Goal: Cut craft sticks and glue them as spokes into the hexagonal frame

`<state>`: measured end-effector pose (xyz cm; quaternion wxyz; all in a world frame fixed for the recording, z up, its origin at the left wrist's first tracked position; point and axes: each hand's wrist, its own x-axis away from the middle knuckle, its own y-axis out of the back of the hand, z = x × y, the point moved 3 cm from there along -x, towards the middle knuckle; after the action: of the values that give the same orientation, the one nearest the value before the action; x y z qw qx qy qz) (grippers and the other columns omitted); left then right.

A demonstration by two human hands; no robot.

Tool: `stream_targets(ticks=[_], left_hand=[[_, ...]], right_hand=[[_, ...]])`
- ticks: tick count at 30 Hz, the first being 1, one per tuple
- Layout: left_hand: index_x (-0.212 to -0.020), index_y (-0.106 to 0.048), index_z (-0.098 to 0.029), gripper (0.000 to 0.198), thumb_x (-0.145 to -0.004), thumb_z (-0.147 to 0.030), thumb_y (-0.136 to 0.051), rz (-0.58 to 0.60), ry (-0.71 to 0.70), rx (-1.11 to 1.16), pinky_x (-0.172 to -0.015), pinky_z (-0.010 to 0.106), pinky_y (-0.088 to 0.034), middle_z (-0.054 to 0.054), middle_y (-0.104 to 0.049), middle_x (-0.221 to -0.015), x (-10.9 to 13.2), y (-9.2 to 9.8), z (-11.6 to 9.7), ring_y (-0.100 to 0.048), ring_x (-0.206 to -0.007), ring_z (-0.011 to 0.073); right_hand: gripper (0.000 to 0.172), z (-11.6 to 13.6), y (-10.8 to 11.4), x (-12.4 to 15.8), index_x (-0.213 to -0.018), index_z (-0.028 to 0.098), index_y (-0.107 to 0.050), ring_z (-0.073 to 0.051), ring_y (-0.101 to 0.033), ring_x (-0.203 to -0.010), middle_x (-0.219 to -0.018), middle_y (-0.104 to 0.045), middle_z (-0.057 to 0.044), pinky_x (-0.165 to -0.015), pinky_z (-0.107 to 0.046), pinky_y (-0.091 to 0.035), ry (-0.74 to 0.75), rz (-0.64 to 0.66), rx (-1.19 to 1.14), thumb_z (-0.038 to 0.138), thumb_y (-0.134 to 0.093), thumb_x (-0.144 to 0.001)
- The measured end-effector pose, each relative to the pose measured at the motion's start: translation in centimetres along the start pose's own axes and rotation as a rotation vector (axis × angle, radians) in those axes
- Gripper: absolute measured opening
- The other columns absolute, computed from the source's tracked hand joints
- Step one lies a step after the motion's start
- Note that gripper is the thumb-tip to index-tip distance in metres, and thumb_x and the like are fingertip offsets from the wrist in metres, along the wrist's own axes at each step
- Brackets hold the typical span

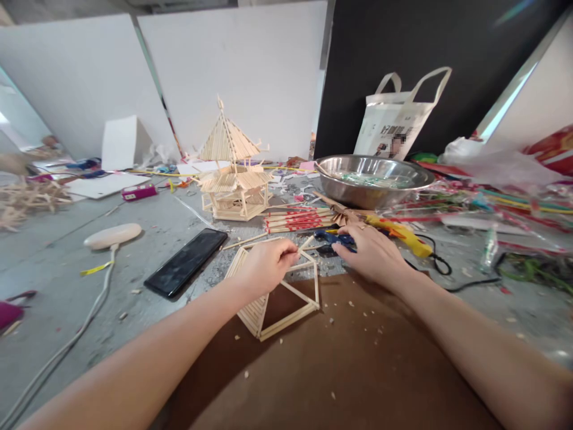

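My left hand [271, 263] is closed in a pinch on a short pale wooden stick [307, 243], above a flat frame of glued sticks [290, 319]. The frame's left side is filled with sticks laid side by side; its right side is open ribs. Part of it is hidden under my left hand. My right hand [373, 252] is at the blue-handled pliers [330, 237], thumb on the near side of the handles and fingers on the far side. The pliers lie low by the bundled sticks, their jaws partly hidden.
Beyond stands a stick pavilion [235, 179]. Red-tipped sticks [298, 220], a yellow glue gun [403, 236] and a metal basin [376, 179] lie ahead and right. A black phone [185, 263] and a white corded device [114, 236] are left. A brown board [340, 358] is nearest me.
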<state>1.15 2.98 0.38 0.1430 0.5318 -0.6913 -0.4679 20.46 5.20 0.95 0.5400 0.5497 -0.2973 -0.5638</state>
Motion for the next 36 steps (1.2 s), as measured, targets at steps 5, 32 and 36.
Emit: stream_targets(ticks=[5, 32, 36], left_hand=[[-0.073, -0.053, -0.017, 0.014, -0.075, -0.025, -0.042, -0.051, 0.013, 0.037, -0.054, 0.02, -0.034, -0.002, -0.057, -0.064, -0.1, -0.2, 0.7, -0.048, -0.057, 0.0083], [-0.082, -0.048, -0.017, 0.017, -0.081, -0.025, -0.033, -0.051, -0.138, -0.059, -0.057, 0.02, -0.035, 0.0, -0.054, -0.07, 0.7, 0.2, -0.7, -0.049, -0.062, 0.0096], [-0.079, -0.048, -0.016, 0.019, -0.082, -0.025, -0.032, -0.045, -0.184, -0.076, -0.057, 0.021, -0.036, 0.0, -0.052, -0.068, 0.7, 0.1, -0.8, -0.048, -0.061, 0.0098]], right_hand=[[0.055, -2.2, -0.8, -0.4, -0.113, 0.019, -0.042, -0.031, -0.035, -0.11, -0.123, -0.04, -0.011, -0.085, -0.049, -0.028, 0.01, 0.272, 0.295, 0.04, -0.044, -0.063], [0.034, 1.3, 0.8, 0.6, -0.09, 0.017, -0.048, -0.023, -0.049, -0.082, -0.082, -0.056, -0.006, -0.075, -0.034, -0.033, 0.276, -0.021, 0.153, 0.032, -0.048, -0.06], [0.036, 2.0, 1.1, 1.1, -0.093, 0.018, -0.047, -0.02, -0.052, -0.08, -0.087, -0.057, -0.006, -0.066, -0.027, -0.037, 0.277, -0.031, 0.028, 0.028, -0.051, -0.059]])
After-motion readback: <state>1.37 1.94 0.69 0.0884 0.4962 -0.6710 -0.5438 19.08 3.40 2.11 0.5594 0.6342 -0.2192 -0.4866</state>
